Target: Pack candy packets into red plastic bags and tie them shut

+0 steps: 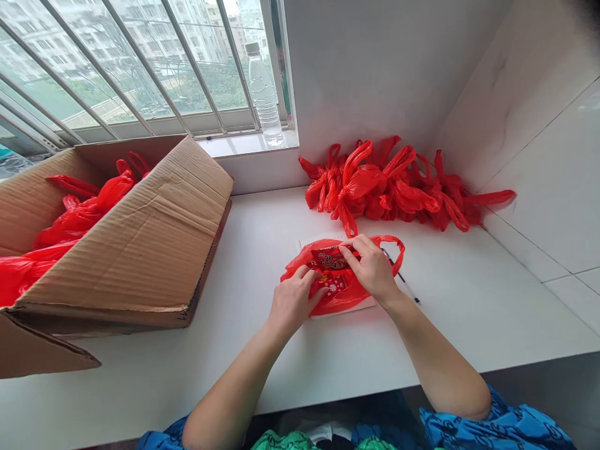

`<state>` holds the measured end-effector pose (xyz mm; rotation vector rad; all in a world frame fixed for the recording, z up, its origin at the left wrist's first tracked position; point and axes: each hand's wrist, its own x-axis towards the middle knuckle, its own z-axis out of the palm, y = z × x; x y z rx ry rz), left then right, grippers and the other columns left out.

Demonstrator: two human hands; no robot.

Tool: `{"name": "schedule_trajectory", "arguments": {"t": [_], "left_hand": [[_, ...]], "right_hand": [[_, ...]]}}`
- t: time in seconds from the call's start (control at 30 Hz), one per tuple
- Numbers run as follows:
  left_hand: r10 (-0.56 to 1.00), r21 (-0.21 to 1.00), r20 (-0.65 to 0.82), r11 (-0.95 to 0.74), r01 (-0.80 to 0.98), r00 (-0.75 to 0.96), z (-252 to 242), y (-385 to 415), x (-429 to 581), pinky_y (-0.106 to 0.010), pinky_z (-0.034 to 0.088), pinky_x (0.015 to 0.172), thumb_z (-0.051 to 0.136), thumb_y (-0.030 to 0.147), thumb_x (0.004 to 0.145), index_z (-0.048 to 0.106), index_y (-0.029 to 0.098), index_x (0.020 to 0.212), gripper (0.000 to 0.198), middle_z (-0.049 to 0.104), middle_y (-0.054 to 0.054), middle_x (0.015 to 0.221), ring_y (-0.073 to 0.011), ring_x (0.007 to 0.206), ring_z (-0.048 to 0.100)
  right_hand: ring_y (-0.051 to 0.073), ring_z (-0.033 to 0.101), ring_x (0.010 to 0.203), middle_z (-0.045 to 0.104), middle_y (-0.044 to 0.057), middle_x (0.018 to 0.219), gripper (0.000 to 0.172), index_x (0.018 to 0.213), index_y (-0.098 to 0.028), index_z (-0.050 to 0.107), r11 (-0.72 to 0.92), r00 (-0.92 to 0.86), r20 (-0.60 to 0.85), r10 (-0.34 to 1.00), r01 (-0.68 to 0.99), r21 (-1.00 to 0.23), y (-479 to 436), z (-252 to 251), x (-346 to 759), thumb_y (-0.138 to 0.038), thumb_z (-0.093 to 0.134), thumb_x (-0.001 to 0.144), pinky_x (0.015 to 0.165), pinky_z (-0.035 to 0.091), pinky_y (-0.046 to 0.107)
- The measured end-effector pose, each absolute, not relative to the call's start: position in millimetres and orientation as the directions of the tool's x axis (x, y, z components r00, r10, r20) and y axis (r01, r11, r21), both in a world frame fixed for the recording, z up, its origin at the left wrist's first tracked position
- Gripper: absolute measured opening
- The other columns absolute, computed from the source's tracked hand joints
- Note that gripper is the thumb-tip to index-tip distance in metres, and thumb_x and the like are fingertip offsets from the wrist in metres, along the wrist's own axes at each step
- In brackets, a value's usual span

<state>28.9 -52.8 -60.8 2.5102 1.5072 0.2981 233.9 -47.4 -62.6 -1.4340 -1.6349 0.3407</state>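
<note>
A red plastic bag (344,304) lies on the white tabletop with its mouth spread open. Inside it are a dark red printed packet (328,257) and a red packet with white spots (334,285). My left hand (294,299) holds the bag's left rim, fingers curled over the edge and thumb reaching inward. At the upper right of the opening, my right hand (372,267) has its thumb and fingertips closed at the end of the dark packet. Part of the bag is hidden under both hands. Beside my right wrist lies a pen (407,285), and something pale and flat shows beneath the bag.
A large open cardboard box (135,231) on the left holds red plastic bags (89,212). Several tied red bags (375,184) are heaped against the back wall. A clear plastic bottle (265,94) stands on the windowsill by the barred window. Tiled wall borders the right side.
</note>
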Motion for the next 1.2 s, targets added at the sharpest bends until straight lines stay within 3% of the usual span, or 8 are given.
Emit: {"name": "schedule_trajectory", "arguments": {"t": [0.17,0.3,0.43,0.5,0.67,0.9,1.1,1.2], "left_hand": [[0.844,0.245,0.01,-0.522,0.817,0.536,-62.2,-57.6,35.5,-0.026,0.035,0.051,0.065,0.03,0.087,0.061,0.024,0.105,0.02,0.068,-0.002,0.104,-0.016,0.073,0.064],[0.818,0.514,0.062,-0.517,0.684,0.572,-56.3,-55.2,29.9,-0.024,0.039,0.057,0.066,0.021,0.085,0.058,0.022,0.094,0.012,0.069,0.001,0.09,-0.013,0.068,0.059],[0.884,0.9,0.045,-0.238,0.365,0.466,-47.9,-50.6,24.8,-0.024,0.047,0.061,0.072,0.037,0.084,0.059,0.02,0.098,0.026,0.068,-0.002,0.093,-0.012,0.069,0.06],[0.888,0.978,-0.002,-0.093,0.185,0.46,-44.6,-48.7,23.4,-0.026,0.051,0.067,0.073,0.042,0.082,0.06,0.017,0.1,0.033,0.068,-0.005,0.096,-0.0137,0.074,0.063],[0.903,0.982,-0.019,-0.065,0.179,0.43,-44.4,-47.3,21.7,-0.024,0.046,0.062,0.069,0.045,0.087,0.069,0.016,0.106,0.035,0.064,-0.002,0.08,-0.0113,0.067,0.055],[0.923,0.976,0.078,-0.149,0.161,0.377,-50.7,-47.3,23.4,-0.023,0.048,0.065,0.068,0.042,0.088,0.068,0.019,0.11,0.032,0.064,-0.001,0.081,-0.0111,0.069,0.057],[0.927,0.981,0.072,-0.132,0.14,0.368,-46.8,-47.2,21.8,-0.026,0.054,0.069,0.054,0.044,0.097,0.062,0.018,0.119,0.036,0.068,-0.003,0.083,-0.0142,0.074,0.063],[0.913,0.924,0.116,-0.244,0.295,0.391,-46.6,-45.3,16.8,-0.027,0.053,0.07,0.047,0.041,0.099,0.063,0.02,0.117,0.032,0.072,-0.004,0.087,-0.0163,0.077,0.067]], "right_hand": [[0.022,0.066,0.09,0.064,0.005,0.1,0.022,0.099,-0.024,0.065,0.273,0.096,0.42,0.903,0.624,-0.732,-48.1,-62.4,233.5,-0.038,0.048,0.101,0.079,0.051,0.033],[0.021,0.065,0.086,0.064,0.005,0.097,0.023,0.096,-0.024,0.066,0.243,0.101,0.386,0.917,0.627,-0.74,-47.9,-58.7,235.6,-0.039,0.05,0.1,0.076,0.05,0.033],[0.02,0.065,0.088,0.068,0.003,0.092,0.024,0.091,-0.024,0.066,0.272,0.026,0.337,0.941,0.532,-0.802,-47.9,-57.6,236.2,-0.038,0.049,0.1,0.08,0.05,0.032],[0.02,0.066,0.09,0.07,0.002,0.096,0.021,0.095,-0.024,0.066,0.261,0.009,0.316,0.949,0.541,-0.8,-47.8,-58.9,236.3,-0.038,0.052,0.099,0.081,0.05,0.032],[0.023,0.067,0.089,0.072,0.006,0.101,0.025,0.1,-0.023,0.069,0.196,0.098,0.337,0.936,0.651,-0.733,-50.9,-54.0,238.7,-0.043,0.054,0.097,0.079,0.05,0.035],[0.018,0.067,0.079,0.073,0.002,0.09,0.032,0.099,-0.023,0.071,0.119,-0.322,0.037,0.946,0.238,-0.964,-62.4,-38.2,236.7,-0.051,0.058,0.093,0.068,0.054,0.029],[0.018,0.065,0.079,0.07,0.003,0.085,0.029,0.09,-0.02,0.068,0.073,-0.313,0.05,0.948,0.064,-0.995,-57.9,-44.0,238.1,-0.048,0.061,0.091,0.073,0.055,0.032],[0.019,0.066,0.079,0.07,0.003,0.085,0.031,0.09,-0.02,0.067,0.084,-0.312,0.05,0.949,0.096,-0.992,-58.0,-42.7,241.3,-0.05,0.06,0.091,0.073,0.055,0.033]]}}
